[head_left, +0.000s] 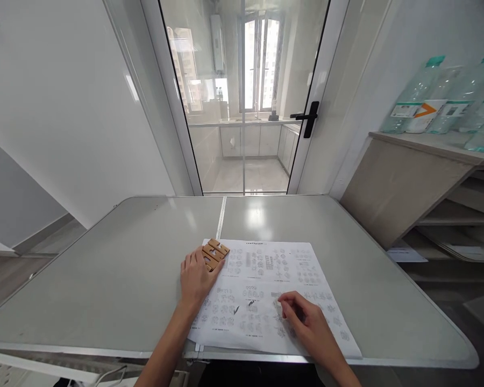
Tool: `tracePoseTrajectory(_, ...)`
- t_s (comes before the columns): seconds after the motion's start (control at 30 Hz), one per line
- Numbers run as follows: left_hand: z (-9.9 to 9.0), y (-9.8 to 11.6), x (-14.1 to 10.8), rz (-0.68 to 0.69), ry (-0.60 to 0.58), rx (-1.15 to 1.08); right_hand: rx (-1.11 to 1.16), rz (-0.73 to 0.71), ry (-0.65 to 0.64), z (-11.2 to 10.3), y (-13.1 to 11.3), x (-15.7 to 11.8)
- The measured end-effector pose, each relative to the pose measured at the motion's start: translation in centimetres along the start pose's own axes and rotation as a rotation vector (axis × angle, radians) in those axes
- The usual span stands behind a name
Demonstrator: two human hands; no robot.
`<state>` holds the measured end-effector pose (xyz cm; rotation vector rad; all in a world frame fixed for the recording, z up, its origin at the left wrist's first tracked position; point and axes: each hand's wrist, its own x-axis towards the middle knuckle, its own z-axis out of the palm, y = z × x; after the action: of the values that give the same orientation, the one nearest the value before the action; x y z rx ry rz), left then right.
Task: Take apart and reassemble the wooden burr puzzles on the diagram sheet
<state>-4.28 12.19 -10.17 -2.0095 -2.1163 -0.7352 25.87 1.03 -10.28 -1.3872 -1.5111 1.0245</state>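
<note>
A brown slotted piece (215, 253), wooden in look, with cut-out notches, lies at the upper left corner of a printed paper sheet (236, 337). My left hand (197, 275) grips it, thumb along its near right side and fingers over its left edge. Over the lower right part of the sheet is my right hand (304, 318), thumb and forefinger pinched together; whatever sits between them is too small to name. Two small dark slivers, one left (236, 310) and one right (250, 303), lie on the sheet between my hands. Small line diagrams cover the paper.
The sheet lies on a grey folding table (116, 274) with a metal rim and a centre seam. Beyond its far edge stands a glass door with a black handle (310, 118). On the right, a wooden shelf unit (419, 183) carries several large plastic bottles (411, 102).
</note>
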Motion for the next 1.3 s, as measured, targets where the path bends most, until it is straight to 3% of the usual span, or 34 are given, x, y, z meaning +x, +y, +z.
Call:
tracePoseTrajectory(0.67, -0.7, 0.22, -0.1, -0.002, -0.032, 0.041, 0.02, 0.045, -0.098, -0.34, 0.16, 0.01)
tracePoseTrajectory(1.3, -0.7, -0.02, -0.04, 0.015, -0.038, -0.01, 0.034, 0.023, -0.056, -0.25, 0.5, -0.03)
